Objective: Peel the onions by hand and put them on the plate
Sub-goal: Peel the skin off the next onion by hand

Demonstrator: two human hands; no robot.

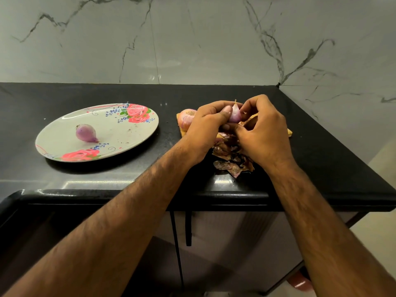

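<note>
Pink onion (234, 115) pinched between hands (206, 129) (264, 133), floral plate (122, 133)

We've got one cam only, head-worn, wide-angle, so there's no 2nd view to overlap. It looks fwd and down from just in front of the counter (107, 179), facing the marble wall (192, 39) at the back. Both forearms run up from the bottom corners. The left hand (205, 129) and right hand (263, 133) meet on the onion (234, 114) just right of centre, close to the lens. The plate (120, 136) sits mid-left, and cabinet fronts (235, 243) fill the btm.
</note>
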